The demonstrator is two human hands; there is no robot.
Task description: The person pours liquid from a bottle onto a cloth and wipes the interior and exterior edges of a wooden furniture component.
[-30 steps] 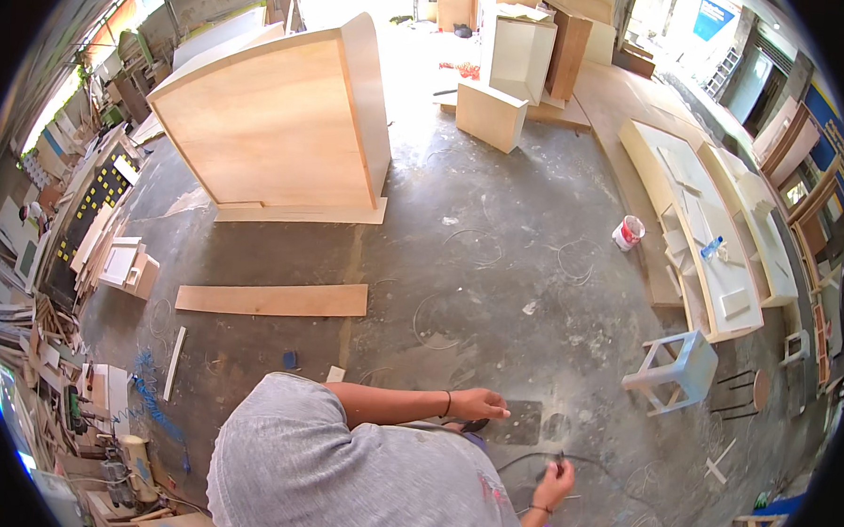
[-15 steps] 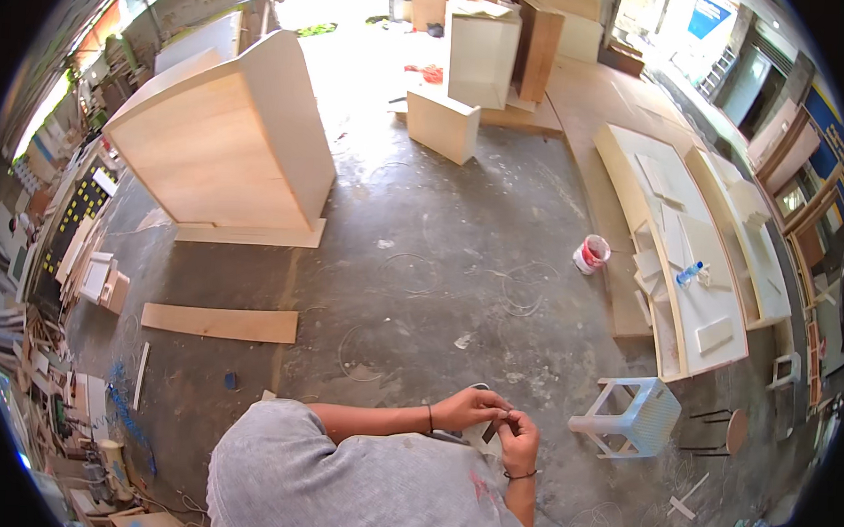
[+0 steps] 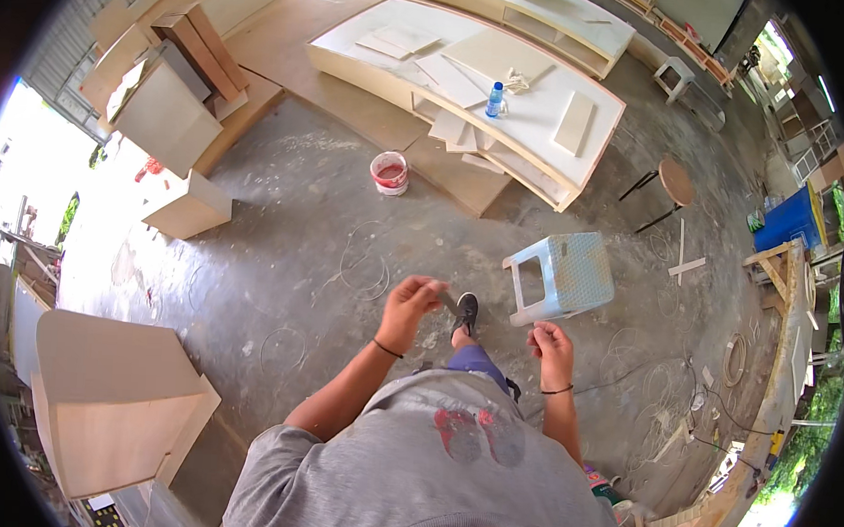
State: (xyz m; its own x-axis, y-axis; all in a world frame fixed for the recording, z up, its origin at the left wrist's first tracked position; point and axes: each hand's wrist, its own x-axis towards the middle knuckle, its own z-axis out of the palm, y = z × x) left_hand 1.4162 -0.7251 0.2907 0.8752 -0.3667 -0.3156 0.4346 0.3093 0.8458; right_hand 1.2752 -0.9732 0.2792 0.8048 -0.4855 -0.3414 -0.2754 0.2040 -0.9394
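Standing well left of the left hand [image 3: 409, 301]: a plywood cabinet [image 3: 115, 401] and a small wooden box [image 3: 189, 206]. Pinching a small dark flat piece [image 3: 449, 302] between closed fingers, just above a shoe [image 3: 466, 313]. Sitting beyond: a red-and-white bucket [image 3: 389, 172]. Curling loosely, holding nothing visible: the right hand [image 3: 552, 349], now apart from the left, unlike half a second ago. Blocking the floor just ahead of it: a white plastic stool [image 3: 565, 274], now much closer.

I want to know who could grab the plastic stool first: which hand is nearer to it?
The right hand. It hangs just below the pale plastic stool's near leg, close to it. The left hand is farther off to the stool's left, pinching a small dark object.
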